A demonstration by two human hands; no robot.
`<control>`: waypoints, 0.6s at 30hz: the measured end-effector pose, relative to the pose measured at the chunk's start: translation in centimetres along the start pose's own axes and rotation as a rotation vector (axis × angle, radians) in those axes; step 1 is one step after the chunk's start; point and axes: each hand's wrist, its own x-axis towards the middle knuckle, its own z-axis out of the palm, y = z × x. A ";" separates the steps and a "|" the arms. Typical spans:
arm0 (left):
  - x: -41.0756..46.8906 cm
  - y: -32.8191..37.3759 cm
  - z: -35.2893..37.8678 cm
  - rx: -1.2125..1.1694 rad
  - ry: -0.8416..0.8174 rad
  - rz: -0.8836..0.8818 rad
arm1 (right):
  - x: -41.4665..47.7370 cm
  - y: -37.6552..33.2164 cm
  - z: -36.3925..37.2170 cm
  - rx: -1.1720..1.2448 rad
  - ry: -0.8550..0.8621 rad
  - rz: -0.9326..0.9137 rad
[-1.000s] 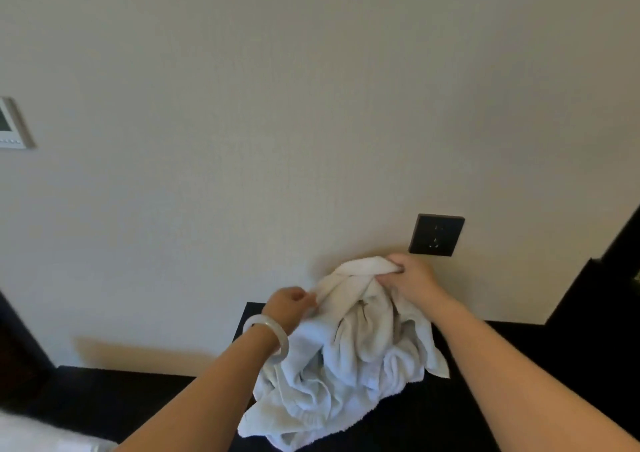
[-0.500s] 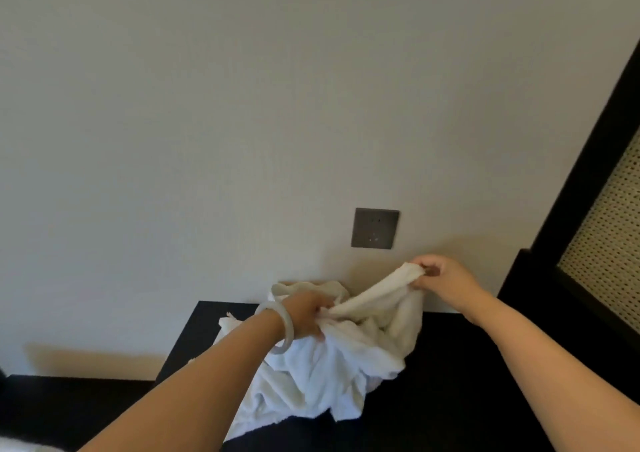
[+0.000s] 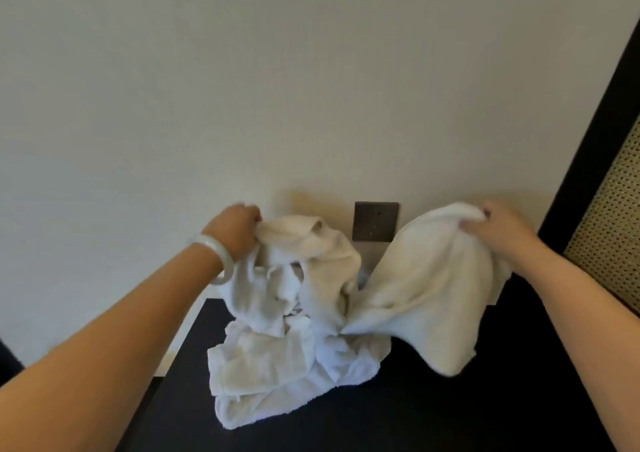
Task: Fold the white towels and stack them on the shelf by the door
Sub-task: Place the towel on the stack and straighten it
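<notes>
A crumpled white towel (image 3: 408, 292) is lifted in front of the wall, twisted in the middle, with its lower folds heaped on a black surface (image 3: 415, 410). My left hand (image 3: 235, 229), with a pale bangle on the wrist, grips one bunched end at upper left. My right hand (image 3: 498, 229) grips the other end at upper right, and that end billows out wide. The two hands are held far apart at about the same height. Whether the heap is one towel or more is not clear.
A dark wall socket plate (image 3: 375, 221) sits on the cream wall between my hands. At the right edge stands a black frame (image 3: 595, 132) with a woven cane panel (image 3: 609, 243). The black surface's left edge runs diagonally at lower left.
My hands have pulled apart, left hand rising up and left, right hand moving right, so the towel spreads wider. The view has shifted right, showing more of the cane panel.
</notes>
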 end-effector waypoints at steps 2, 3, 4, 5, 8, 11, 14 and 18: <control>-2.2 -0.6 3.5 0.014 -0.266 -0.080 | -1.3 2.4 2.2 -0.110 -0.272 0.114; -3.4 -0.7 5.0 -0.028 -0.360 -0.116 | -2.4 3.1 3.4 -0.163 -0.375 0.147; -4.4 -0.6 6.3 -0.104 -0.429 -0.139 | -3.7 3.4 4.6 -0.202 -0.456 0.152; -5.3 -0.3 7.5 -0.195 -0.471 -0.147 | -5.0 3.4 5.9 -0.212 -0.513 0.134; -7.2 1.7 9.1 -0.464 -0.497 -0.135 | -8.6 0.6 9.5 -0.081 -0.583 -0.048; -7.7 4.0 8.3 -0.616 -0.446 -0.019 | -11.0 -5.0 11.5 0.210 -0.745 -0.299; -7.6 4.8 5.4 -0.704 -0.388 0.156 | -11.3 -8.1 13.1 0.211 -0.826 -0.382; -7.0 3.8 1.4 -0.593 -0.196 0.243 | -9.1 -8.3 11.3 -0.333 -0.832 -0.425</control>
